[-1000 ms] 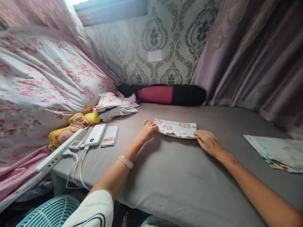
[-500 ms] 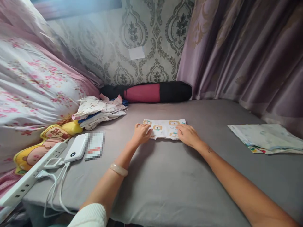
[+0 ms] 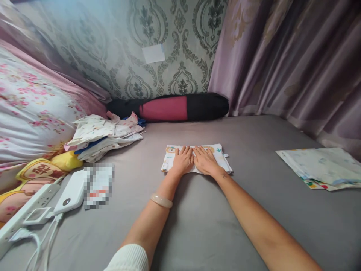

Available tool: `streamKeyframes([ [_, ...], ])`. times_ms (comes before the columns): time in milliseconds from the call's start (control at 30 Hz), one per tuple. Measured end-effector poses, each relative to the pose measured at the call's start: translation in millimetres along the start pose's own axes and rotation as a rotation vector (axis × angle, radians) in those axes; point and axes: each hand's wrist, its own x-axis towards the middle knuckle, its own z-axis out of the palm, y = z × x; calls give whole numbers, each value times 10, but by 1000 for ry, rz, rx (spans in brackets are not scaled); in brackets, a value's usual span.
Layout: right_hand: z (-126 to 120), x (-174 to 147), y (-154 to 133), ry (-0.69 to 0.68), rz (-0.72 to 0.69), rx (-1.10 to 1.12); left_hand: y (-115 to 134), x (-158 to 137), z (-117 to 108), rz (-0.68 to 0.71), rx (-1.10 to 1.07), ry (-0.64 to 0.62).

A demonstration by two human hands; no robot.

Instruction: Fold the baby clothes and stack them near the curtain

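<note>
A white folded cloth (image 3: 224,165) with orange and green prints, perhaps a small garment, lies on the grey sheet in front of me. My left hand (image 3: 184,160) rests flat on its middle, fingers stretched forward. Right beside it, my right hand (image 3: 205,160) also lies flat on the cloth, its fingers spread a little. The two hands nearly touch and hide the centre of the cloth. A small white tag sticks out at the cloth's right side.
Left stand a pile of folded clothes (image 3: 108,131), a white power bank (image 3: 72,192), a power strip (image 3: 28,210) with cables and a yellow plush toy (image 3: 36,169). Another folded cloth (image 3: 318,165) lies right. A black and red roll (image 3: 166,108) lies against the wall.
Both hands have moved inward from the cloth's two ends and now lie flat together on its middle. The cloth has settled flat on the sheet. The view has shifted slightly.
</note>
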Motion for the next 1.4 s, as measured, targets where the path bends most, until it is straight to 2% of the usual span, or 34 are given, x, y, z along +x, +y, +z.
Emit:
streamKeyframes([
  [300, -37, 43, 31, -27, 3, 42, -19, 36, -16, -1, -42, 12],
  [500, -37, 103, -24, 30, -75, 45, -114, 25, -49, -93, -32, 114],
  [633, 50, 114, -69, 32, -111, 24, -140, 16, 5, -119, -23, 44],
  [900, 55, 116, -56, 21, -94, 44, -135, 26, 19, -122, -29, 30],
  [1100, -47, 29, 39, 50, 6, 33, -167, -59, -77, -134, 31, 109],
  [1400, 40, -17, 118, 63, 40, -6, -228, -69, -23, -179, 38, 62],
])
